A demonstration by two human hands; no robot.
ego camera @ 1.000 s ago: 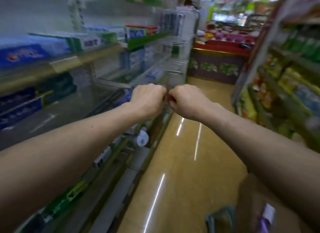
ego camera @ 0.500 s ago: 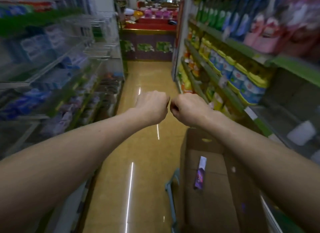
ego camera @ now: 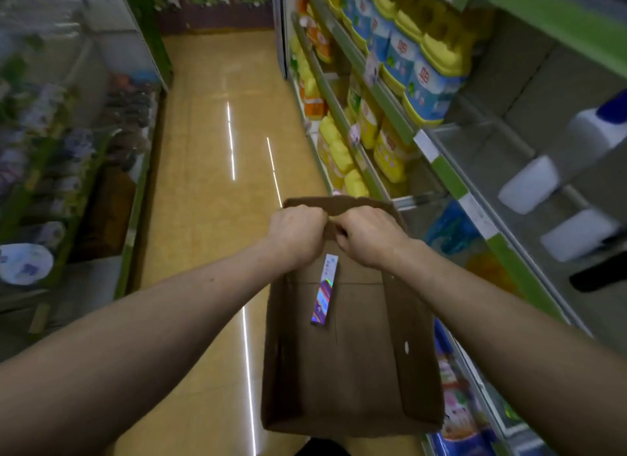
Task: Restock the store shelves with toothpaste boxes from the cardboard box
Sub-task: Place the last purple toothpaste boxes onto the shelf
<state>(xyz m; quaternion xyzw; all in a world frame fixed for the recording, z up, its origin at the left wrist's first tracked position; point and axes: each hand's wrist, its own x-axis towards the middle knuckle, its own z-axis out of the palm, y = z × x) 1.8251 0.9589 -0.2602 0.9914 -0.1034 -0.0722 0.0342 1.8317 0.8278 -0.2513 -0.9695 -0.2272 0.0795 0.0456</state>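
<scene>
An open brown cardboard box [ego camera: 359, 381] stands in the aisle below me, against the right-hand shelving. One purple, shiny toothpaste box [ego camera: 324, 297] lies lengthwise on its bottom. My left hand [ego camera: 296, 235] and my right hand [ego camera: 370, 235] are curled into fists side by side, knuckles nearly touching, above the far end of the cardboard box. Nothing shows inside either fist. Both forearms stretch out in front of me.
The right shelving [ego camera: 451, 180] holds yellow and blue packs [ego camera: 420, 82] and white bottles [ego camera: 529, 184] close to the cardboard box. Blurred left shelves [ego camera: 64, 157] carry mixed goods. A glossy tan floor [ego camera: 210, 184] runs between them.
My view has turned from the left shelves to the right and down, so the cardboard box now lies under my hands. Both fists stay together, unchanged.
</scene>
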